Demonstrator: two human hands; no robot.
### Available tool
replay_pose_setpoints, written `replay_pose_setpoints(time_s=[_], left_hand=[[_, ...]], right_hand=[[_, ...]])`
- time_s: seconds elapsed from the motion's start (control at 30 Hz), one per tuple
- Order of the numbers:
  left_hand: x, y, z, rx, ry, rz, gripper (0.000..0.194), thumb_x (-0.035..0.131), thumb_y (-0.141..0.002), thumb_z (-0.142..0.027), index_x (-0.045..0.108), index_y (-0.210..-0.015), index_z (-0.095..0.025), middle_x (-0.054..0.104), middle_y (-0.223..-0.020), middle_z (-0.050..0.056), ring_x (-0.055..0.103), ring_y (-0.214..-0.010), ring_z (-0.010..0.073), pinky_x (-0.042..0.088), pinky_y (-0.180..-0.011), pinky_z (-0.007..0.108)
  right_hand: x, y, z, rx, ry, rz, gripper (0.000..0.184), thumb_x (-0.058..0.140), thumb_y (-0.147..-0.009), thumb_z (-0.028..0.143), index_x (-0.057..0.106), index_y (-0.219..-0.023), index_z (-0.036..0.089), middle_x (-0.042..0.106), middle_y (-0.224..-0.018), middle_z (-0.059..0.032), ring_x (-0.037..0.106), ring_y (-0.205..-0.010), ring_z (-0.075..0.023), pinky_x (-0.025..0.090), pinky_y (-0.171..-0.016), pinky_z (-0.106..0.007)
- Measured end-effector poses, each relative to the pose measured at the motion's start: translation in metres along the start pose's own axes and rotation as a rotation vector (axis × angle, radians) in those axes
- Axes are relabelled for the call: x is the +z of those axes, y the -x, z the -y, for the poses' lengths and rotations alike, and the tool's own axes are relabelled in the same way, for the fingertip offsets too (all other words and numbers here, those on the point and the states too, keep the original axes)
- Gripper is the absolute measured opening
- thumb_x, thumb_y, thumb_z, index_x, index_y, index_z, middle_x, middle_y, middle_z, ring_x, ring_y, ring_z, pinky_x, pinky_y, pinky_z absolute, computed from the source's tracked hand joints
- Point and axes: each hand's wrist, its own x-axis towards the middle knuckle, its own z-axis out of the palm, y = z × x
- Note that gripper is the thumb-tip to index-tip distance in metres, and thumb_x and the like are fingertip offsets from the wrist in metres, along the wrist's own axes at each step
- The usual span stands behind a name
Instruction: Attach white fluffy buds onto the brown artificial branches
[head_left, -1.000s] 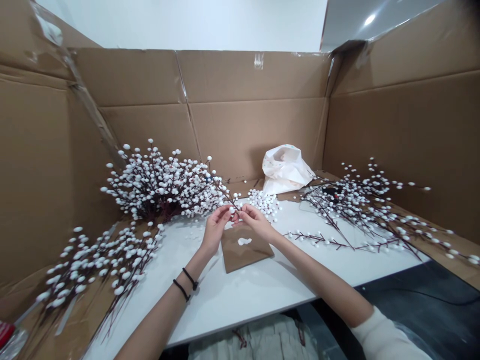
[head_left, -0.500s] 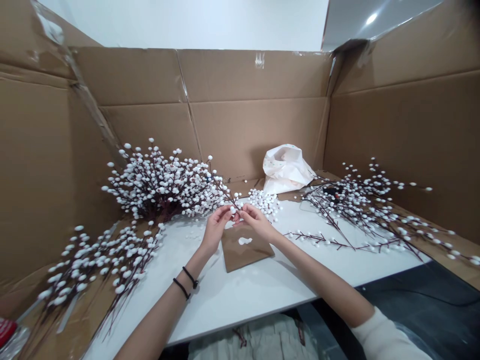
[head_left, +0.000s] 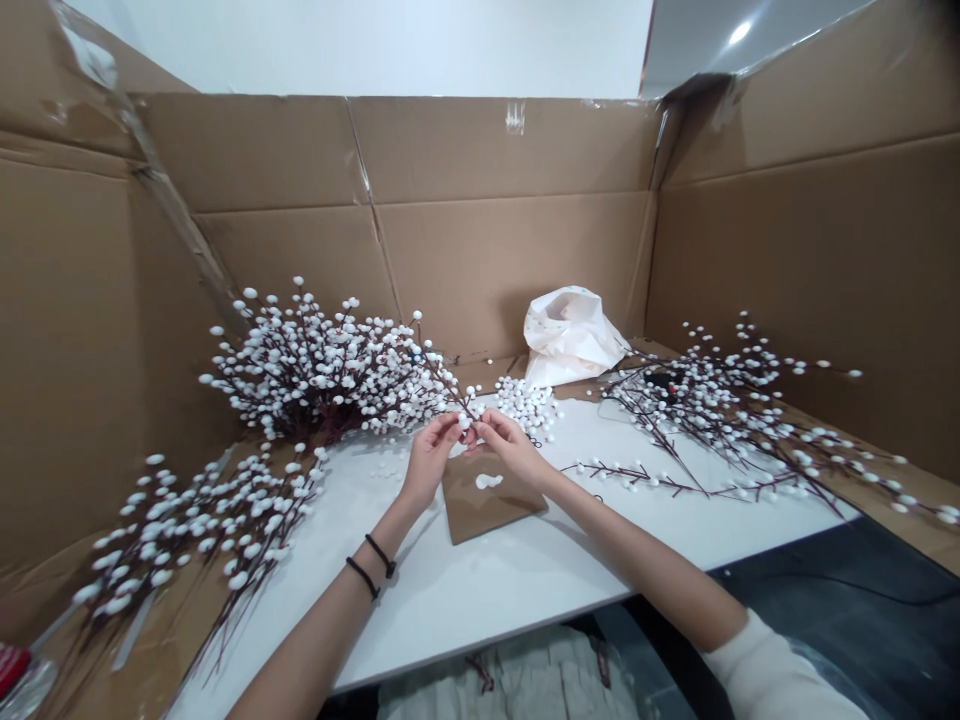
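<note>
The fingers (head_left: pixel 450 428) of the left hand (head_left: pixel 429 462) and the right hand (head_left: pixel 510 450) are clenched in a pinch on the thin tip of a pussy willow branch (head_left: pixel 442 385), which is held just inside the far edge of the white table (head_left: pixel 465 590). A kraft paper piece (head_left: pixel 469 510) is laid beneath the 2 hands, and a heap of loose white buds (head_left: pixel 525 405) is piled along the far edge, in front of a white plastic bag (head_left: pixel 570 340).
</note>
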Motion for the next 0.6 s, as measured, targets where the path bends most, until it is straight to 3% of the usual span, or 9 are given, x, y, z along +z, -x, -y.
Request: replay_pose_setpoints(time_s=[0.6], left_hand=[[-0.0006, 0.0006, 0.0093, 0.082, -0.093, -0.004, 0.038, 0.063, -0.070, -0.046, 0.064, -0.093, -0.015, 0.065, -0.095, 0.007, 0.060, -0.089, 0.0174, 0.047, -0.081, 0.027]], right_hand=[[0.0023, 0.0007, -0.0080, -0.036, 0.030, -0.052, 0.033, 0.054, -0.079, 0.050, 0.044, -0.072, 0.019, 0.055, -0.073, -0.0002, 0.057, -0.069, -0.0136, 0.051, -0.072, -0.032]])
